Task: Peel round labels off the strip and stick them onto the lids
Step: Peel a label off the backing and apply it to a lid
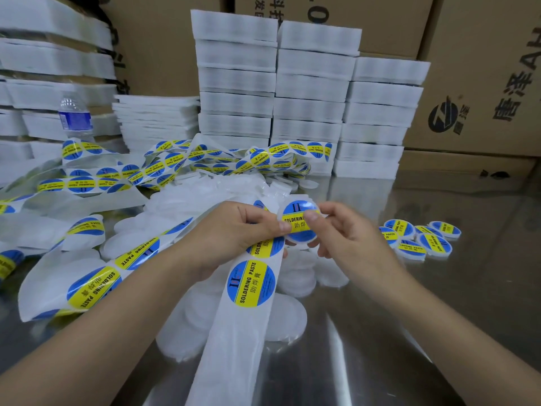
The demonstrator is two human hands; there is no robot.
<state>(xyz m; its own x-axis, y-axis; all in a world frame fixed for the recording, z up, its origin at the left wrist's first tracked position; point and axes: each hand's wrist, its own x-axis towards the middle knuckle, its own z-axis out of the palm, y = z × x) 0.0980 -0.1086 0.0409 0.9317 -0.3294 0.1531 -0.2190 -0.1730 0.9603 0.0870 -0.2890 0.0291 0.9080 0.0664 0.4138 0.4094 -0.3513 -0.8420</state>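
Head view: both hands (243, 230) pinch labelled lid (300, 225)

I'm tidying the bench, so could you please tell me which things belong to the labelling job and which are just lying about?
Job: label strip, lid in hand, bare lids, labelled lids.
Lying about: water bottle, cardboard boxes, white stacked packs.

2 bare forearms, no sleeves in view. Left hand (234, 230) and right hand (348, 230) bare: no gloves, rings, watch or bands. Nails short, unpainted.
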